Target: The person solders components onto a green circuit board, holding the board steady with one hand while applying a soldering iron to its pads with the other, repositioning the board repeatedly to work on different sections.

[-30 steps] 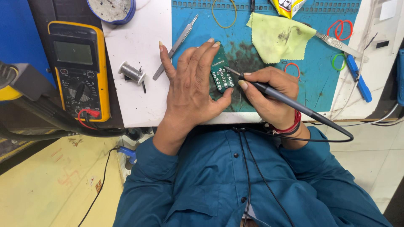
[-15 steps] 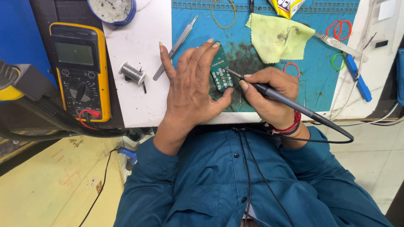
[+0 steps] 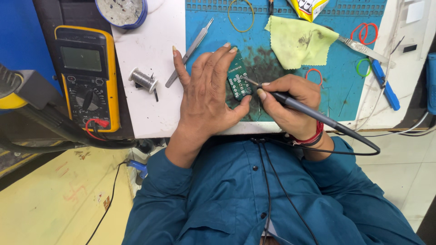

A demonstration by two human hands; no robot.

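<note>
On the blue mat (image 3: 345, 97), the flat, open left hand (image 3: 206, 93) half hides the board (image 3: 238, 79); the right hand (image 3: 290, 104) grips the iron (image 3: 313, 115).

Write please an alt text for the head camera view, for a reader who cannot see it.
A person's left hand presses a small green circuit board onto a teal work mat, while the right hand holds a soldering iron with its tip on the board. Nearby lie tweezers, a solder spool, a yellow multimeter and a yellow-green cloth.
</note>
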